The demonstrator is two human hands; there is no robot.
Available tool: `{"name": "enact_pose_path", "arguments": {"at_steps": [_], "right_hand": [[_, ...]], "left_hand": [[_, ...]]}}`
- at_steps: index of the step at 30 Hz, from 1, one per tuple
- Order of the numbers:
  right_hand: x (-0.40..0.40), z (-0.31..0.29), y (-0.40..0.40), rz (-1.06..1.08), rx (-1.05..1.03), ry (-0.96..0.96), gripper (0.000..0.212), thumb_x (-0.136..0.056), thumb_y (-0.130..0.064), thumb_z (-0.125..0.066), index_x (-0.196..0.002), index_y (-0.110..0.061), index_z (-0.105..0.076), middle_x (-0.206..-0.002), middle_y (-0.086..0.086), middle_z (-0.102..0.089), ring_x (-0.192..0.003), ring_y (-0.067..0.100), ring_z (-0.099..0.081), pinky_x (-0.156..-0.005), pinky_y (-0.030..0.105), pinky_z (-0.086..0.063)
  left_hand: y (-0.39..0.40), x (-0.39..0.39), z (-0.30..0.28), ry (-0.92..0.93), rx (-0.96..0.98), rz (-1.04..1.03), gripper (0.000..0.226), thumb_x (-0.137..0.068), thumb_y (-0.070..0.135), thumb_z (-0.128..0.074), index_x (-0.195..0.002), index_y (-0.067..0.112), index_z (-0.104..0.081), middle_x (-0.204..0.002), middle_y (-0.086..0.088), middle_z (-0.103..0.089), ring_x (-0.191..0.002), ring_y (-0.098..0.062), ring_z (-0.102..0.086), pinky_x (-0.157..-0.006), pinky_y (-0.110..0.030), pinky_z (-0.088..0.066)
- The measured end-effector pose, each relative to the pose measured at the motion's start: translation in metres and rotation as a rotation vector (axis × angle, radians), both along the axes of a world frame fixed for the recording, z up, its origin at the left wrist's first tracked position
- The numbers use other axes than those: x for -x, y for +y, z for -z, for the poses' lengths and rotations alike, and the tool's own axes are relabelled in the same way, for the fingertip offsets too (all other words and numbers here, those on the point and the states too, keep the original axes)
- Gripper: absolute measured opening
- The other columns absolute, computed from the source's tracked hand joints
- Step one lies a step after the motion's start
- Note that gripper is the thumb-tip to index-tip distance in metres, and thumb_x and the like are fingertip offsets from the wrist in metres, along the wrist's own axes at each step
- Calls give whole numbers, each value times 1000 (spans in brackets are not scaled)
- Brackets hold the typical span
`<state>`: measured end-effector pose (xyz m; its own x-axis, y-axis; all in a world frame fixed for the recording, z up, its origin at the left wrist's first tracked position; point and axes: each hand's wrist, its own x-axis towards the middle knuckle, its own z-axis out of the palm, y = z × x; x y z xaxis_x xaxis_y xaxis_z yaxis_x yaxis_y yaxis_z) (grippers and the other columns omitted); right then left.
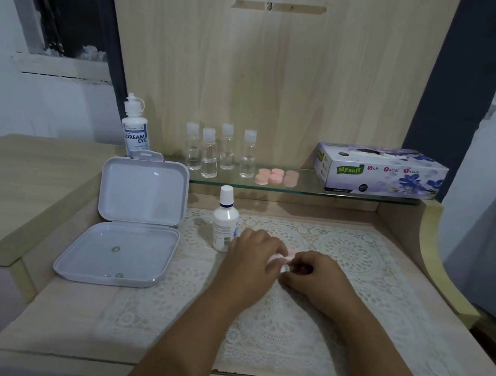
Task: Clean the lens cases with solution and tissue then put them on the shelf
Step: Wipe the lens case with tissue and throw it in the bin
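My left hand [252,258] and my right hand [314,274] meet over the lace mat [357,257], fingers curled. Between them shows a small pink lens case [291,252] with a bit of white tissue [277,257] against it; my left hand grips the tissue, my right pinches the case. Most of both is hidden by my fingers. A white solution bottle [224,221] stands upright just left of my left hand. Several pink lens cases [276,176] lie on the glass shelf [309,189] behind.
An open grey plastic box [130,223] lies at the left of the desk. On the shelf stand a Dream Eye bottle [135,128], several small clear bottles [218,151] and a tissue box [380,171] at the right. A raised wooden ledge [15,190] flanks the left.
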<state>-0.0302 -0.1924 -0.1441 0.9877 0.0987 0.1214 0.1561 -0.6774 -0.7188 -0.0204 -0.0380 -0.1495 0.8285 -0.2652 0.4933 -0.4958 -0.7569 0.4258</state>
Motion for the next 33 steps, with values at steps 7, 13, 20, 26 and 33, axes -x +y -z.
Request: {"name": "enact_pose_path", "arguments": {"at_steps": [7,13,20,26,33], "right_hand": [[-2,2,-1,-10,-29,7,7,-79,-29,-72,-83,-35,-70,-74,-12,-70,-71,0,-64,-70,24,-53],[-2,2,1,-11,11,-12,12,-78,-26,-72,-79,-36,-66,-74,-7,-66,-70,6,-61,-66,25,-48],[-1,1,1,-10,16,-16,15,-79,-29,-72,-79,-41,-63,-77,-10,-67,-74,3,-62,-69,25,-50],[-1,1,1,-2,-10,4,14,-79,-30,-73,-82,-40,-64,-79,-12,-68,-76,1,-62,-70,23,-50],[-2,2,1,6,10,-13,7,-79,-30,-73,-84,-26,-70,-77,-4,-68,-74,10,-63,-71,32,-52]], "left_hand": [[2,7,4,-160,-334,-22,24,-91,30,-52,-108,31,-68,-93,7,-56,-96,-17,-45,-80,-32,-31],[-10,10,1,-179,-412,-69,32,-86,13,-50,-114,20,-65,-99,-3,-54,-101,-24,-45,-80,-34,-33],[-7,1,-4,41,-296,-34,34,-92,11,-45,-119,28,-59,-111,4,-49,-108,-17,-35,-90,-29,-28],[4,-2,-2,16,128,-147,23,-93,14,-50,-103,26,-66,-102,9,-55,-101,-12,-38,-89,-27,-30],[-3,6,2,-102,-168,-41,23,-93,27,-53,-113,29,-65,-105,8,-60,-107,-15,-42,-83,-27,-19]]}}
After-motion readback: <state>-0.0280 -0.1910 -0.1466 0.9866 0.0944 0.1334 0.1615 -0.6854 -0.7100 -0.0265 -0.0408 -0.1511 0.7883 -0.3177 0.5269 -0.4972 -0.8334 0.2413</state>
